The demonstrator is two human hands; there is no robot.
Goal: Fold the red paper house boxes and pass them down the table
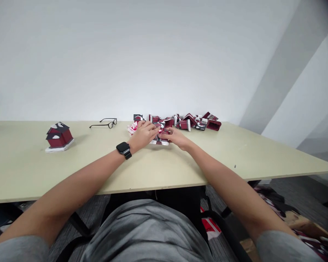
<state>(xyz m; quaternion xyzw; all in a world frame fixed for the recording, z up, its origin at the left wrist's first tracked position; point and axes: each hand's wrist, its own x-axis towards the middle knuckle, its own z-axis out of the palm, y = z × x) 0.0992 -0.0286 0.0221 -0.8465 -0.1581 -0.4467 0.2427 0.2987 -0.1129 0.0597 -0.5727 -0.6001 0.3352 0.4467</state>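
Card house model [59,137], maroon and white, sits at the far left of the pale table [158,167], with black glasses [105,123] next along. The left hand [143,135] (black smartwatch [123,150] on its wrist) and right hand [176,138] press inward, fingers curled over a maroon-and-white card piece [160,136] on the tabletop, just before a heap of similar pieces [198,122].
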